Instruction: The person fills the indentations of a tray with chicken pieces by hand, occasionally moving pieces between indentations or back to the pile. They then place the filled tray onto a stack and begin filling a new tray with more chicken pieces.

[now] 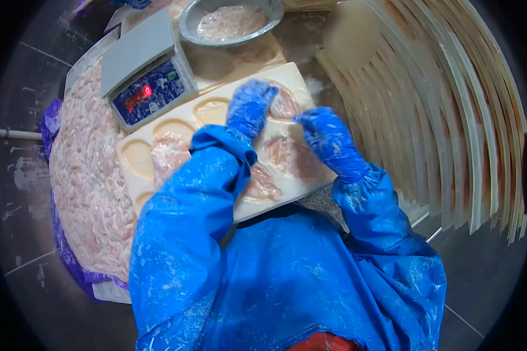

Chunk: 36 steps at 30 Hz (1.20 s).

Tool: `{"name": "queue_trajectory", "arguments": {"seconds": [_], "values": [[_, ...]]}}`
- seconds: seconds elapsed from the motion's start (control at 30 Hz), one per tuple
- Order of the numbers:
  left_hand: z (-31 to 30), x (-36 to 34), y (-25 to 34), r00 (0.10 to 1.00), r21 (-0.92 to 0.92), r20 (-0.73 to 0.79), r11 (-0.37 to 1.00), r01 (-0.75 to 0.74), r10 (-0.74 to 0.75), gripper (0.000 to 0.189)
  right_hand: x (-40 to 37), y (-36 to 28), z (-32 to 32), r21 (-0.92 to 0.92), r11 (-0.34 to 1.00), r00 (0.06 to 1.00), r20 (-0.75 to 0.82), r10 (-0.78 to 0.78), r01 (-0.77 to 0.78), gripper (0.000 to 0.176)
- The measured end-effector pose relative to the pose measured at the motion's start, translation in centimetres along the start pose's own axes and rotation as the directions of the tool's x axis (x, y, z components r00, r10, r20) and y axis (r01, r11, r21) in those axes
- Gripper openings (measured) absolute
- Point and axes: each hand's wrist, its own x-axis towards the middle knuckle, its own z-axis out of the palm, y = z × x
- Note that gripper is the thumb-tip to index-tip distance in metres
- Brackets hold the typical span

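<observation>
A cream tray (pixel 299 81) with rounded hollows lies in front of me, tilted in view. Pale pink raw chicken fills several of its hollows. At the upper right hollow, my blue-gloved left hand (pixel 252 106) touches the left side of a raw chicken piece (pixel 285 105), its fingers drawn together. My blue-gloved right hand (pixel 332 142) has its fingertips pinched at the right edge of the same piece. Below lies another chicken piece (pixel 293 157), between my two hands. One more piece (pixel 262 184) is partly covered by my left sleeve, and another (pixel 170 153) sits left of it.
A digital scale (pixel 137 58) with a red display stands beyond the tray's left side. Behind it is a metal bowl (pixel 188 26) holding meat. A large heap of raw meat (pixel 88 169) on purple lining (pixel 70 257) fills the left. Many stacked trays (pixel 416 117) rise at right.
</observation>
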Motion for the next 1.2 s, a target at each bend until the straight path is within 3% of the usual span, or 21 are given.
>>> {"name": "queue_trajectory", "arguments": {"seconds": [0.07, 0.13, 0.17, 0.2, 0.27, 0.33, 0.47, 0.53, 0.6, 0.63, 0.67, 0.73, 0.77, 0.8, 0.87, 0.9, 0.93, 1.0, 1.07, 1.13, 1.2], "values": [[-0.9, 0.1, -0.2, 0.989, 0.023, 0.137, 0.999, 0.044, -0.046, 0.034, 0.3, -0.6, -0.7, 0.06, 0.991, 0.841, -0.537, -0.068, 0.118, 0.027], [-2.4, -1.5, 3.3, 0.981, 0.046, 0.188, 0.998, 0.03, -0.039, 0.04, 1.8, -0.5, -0.2, -0.003, 0.983, 0.786, -0.601, -0.147, 0.181, 0.021], [-2.1, -2.6, 4.2, 0.976, -0.118, 0.215, 0.991, 0.059, -0.033, 0.048, 1.7, -0.2, 0.7, -0.039, 0.997, 0.929, -0.36, -0.082, 0.073, 0.019], [-2.3, -2.9, 4.3, 0.975, -0.114, 0.219, 0.992, 0.052, -0.026, 0.048, 1.8, 0.3, 1.7, -0.099, 0.995, 0.995, -0.097, 0.008, -0.018, 0.017], [-2.4, -3.1, 3.5, 0.965, -0.029, 0.222, 0.989, 0.146, -0.136, 0.053, 2.2, 1.5, 3.2, -0.013, 1.0, 0.996, -0.087, 0.016, -0.018, 0.016], [-2.3, -3.6, 4.0, 0.978, 0.004, 0.167, 0.992, 0.128, -0.127, 0.055, 2.3, 1.2, 4.1, 0.032, 0.999, 0.971, -0.238, -0.036, 0.045, 0.017], [-4.7, -4.1, 4.6, 0.933, 0.056, 0.272, 0.972, 0.227, -0.234, 0.054, 1.7, -0.1, 1.1, -0.017, 0.999, 0.994, -0.106, -0.039, 0.038, 0.017], [-6.3, -4.8, 3.9, 0.953, -0.002, 0.012, 0.953, 0.304, -0.304, 0.054, 3.1, -1.5, 0.0, -0.016, 0.999, 0.981, -0.188, -0.054, 0.052, 0.02], [-4.6, -6.1, 1.6, 0.931, 0.097, 0.087, 0.933, 0.346, -0.354, 0.054, 5.6, -2.2, 0.4, -0.02, 0.964, 0.803, -0.55, -0.232, 0.266, 0.027], [-5.0, -6.5, 1.2, 0.926, 0.09, 0.116, 0.932, 0.351, -0.359, 0.052, 7.2, -2.4, 1.7, -0.014, 0.969, 0.878, -0.42, -0.23, 0.247, 0.032], [-5.3, -6.6, 0.8, 0.924, 0.082, 0.144, 0.935, 0.346, -0.354, 0.05, 8.1, -1.7, 2.0, -0.015, 0.967, 0.872, -0.428, -0.237, 0.255, 0.032], [-6.5, -8.8, 0.7, 0.907, 0.162, 0.156, 0.916, 0.368, -0.392, 0.048, 8.2, -1.9, 0.9, -0.095, 0.995, 0.998, -0.059, -0.036, 0.031, 0.032], [-7.1, -9.8, 0.3, 0.885, 0.246, 0.145, 0.882, 0.401, -0.443, 0.045, 8.1, -2.2, -0.2, 0.18, 0.982, 0.998, -0.022, -0.055, 0.058, 0.03], [-7.7, -10.7, -0.1, 0.878, 0.255, 0.141, 0.873, 0.415, -0.458, 0.045, 8.3, -2.9, 0.1, 0.184, 0.98, 0.997, -0.015, -0.072, 0.073, 0.03], [-8.3, -11.6, -0.5, 0.883, -0.05, 0.086, 0.883, 0.466, -0.461, 0.037, 8.6, -3.9, 0.8, 0.053, 0.976, 0.936, -0.296, -0.188, 0.213, 0.032], [-10.0, -10.2, 0.8, 0.917, -0.007, -0.101, 0.922, 0.388, -0.387, 0.032, 8.6, -5.7, 0.9, 0.084, 0.952, 0.903, -0.35, -0.249, 0.295, 0.036], [-10.2, -10.7, 1.1, 0.918, -0.006, -0.096, 0.922, 0.386, -0.385, 0.032, 9.3, -7.0, 2.0, 0.122, 0.921, 0.873, -0.385, -0.3, 0.37, 0.039], [-9.6, -12.4, 1.2, 0.909, -0.087, 0.029, 0.905, 0.416, -0.415, 0.029, 10.5, -8.3, 5.8, 0.152, 0.858, 0.828, -0.388, -0.405, 0.491, 0.036], [-8.5, -13.3, 0.0, 0.933, -0.129, -0.06, 0.929, 0.346, -0.356, 0.027, 10.9, -7.5, 9.0, 0.063, 0.902, 0.902, -0.103, -0.42, 0.428, 0.037], [-8.1, -13.5, -1.5, 0.938, -0.017, -0.013, 0.938, 0.347, -0.347, 0.025, 11.0, -7.1, 8.2, -0.199, 0.92, 0.923, -0.126, -0.365, 0.336, 0.031], [-8.0, -12.1, -3.4, 0.947, 0.042, -0.031, 0.946, 0.321, -0.32, 0.021, 10.5, -5.8, 7.0, -0.283, 0.914, 0.927, -0.153, -0.342, 0.29, 0.027]]}}
